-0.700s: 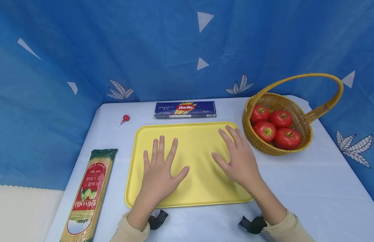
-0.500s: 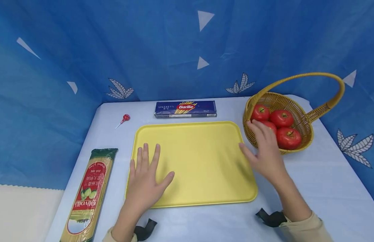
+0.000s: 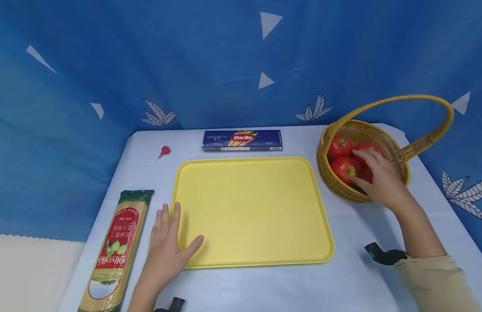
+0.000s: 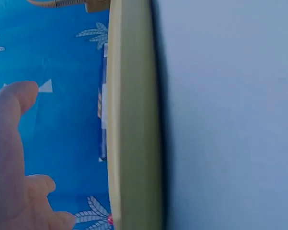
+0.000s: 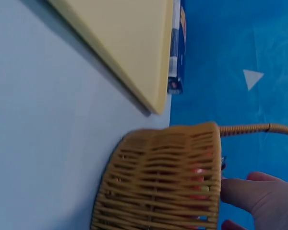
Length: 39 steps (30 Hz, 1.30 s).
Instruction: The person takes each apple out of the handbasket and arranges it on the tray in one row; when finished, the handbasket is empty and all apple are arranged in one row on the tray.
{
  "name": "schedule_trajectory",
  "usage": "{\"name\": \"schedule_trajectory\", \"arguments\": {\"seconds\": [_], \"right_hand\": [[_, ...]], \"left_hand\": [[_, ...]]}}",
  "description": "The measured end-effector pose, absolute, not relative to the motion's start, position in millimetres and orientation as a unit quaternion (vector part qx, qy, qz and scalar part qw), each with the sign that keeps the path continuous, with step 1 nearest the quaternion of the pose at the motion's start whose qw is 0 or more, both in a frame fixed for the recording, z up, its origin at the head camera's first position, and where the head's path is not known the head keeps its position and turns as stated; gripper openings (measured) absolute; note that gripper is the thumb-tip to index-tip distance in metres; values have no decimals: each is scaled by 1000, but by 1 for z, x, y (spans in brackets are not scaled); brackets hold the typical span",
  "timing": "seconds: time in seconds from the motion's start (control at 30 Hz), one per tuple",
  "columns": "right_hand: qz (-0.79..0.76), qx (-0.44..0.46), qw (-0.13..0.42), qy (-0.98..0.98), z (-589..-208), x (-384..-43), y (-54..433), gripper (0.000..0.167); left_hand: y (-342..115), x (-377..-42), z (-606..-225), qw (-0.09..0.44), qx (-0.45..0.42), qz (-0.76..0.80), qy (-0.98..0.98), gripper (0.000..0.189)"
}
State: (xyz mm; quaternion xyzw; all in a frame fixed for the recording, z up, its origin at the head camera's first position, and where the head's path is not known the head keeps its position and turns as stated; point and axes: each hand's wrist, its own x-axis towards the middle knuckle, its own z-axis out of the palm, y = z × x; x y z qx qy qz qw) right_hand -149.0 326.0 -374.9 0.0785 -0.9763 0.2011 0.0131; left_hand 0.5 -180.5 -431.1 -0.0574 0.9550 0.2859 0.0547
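Note:
My right hand (image 3: pixel 385 180) reaches over the wicker basket (image 3: pixel 336 185) at the right. Its thumb and fingers spread over the front right apple (image 3: pixel 366 174), which they mostly cover. Other red apples (image 3: pixel 344 169) lie beside it in the basket. In the right wrist view the thumb (image 5: pixel 242 191) shows just beyond the basket's rim. My left hand (image 3: pixel 164 255) holds nothing, fingers spread, over the left front edge of the yellow tray (image 3: pixel 252 212). In the left wrist view that hand's thumb (image 4: pixel 21 93) stands out against the blue backdrop.
A blue Barilla spaghetti box (image 3: pixel 242 140) lies behind the tray. On the left are a red lollipop (image 3: pixel 165 150) and a long bag of spaghetti (image 3: pixel 118 251) with a green end. The basket's tall handle (image 3: pixel 412 98) arches up above the apples.
My right hand has moved right from over the tray to the apples in the basket. The left hand has drawn back toward the tray's left front edge, fingers still spread.

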Motion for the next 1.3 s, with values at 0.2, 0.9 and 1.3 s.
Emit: {"name": "schedule_trajectory", "arguments": {"seconds": [0.2, 0.9, 1.3], "right_hand": [[158, 96, -58, -981, -376, -158, 332, 93], [101, 110, -91, -985, -392, -174, 332, 102], [194, 63, 20, -979, -380, -168, 331, 103]], "left_hand": [[-188, 4, -444, 81, -64, 311, 945, 122], [-207, 15, -465, 118, -46, 331, 935, 160], [-210, 14, -471, 107, -45, 338, 934, 163]]}}
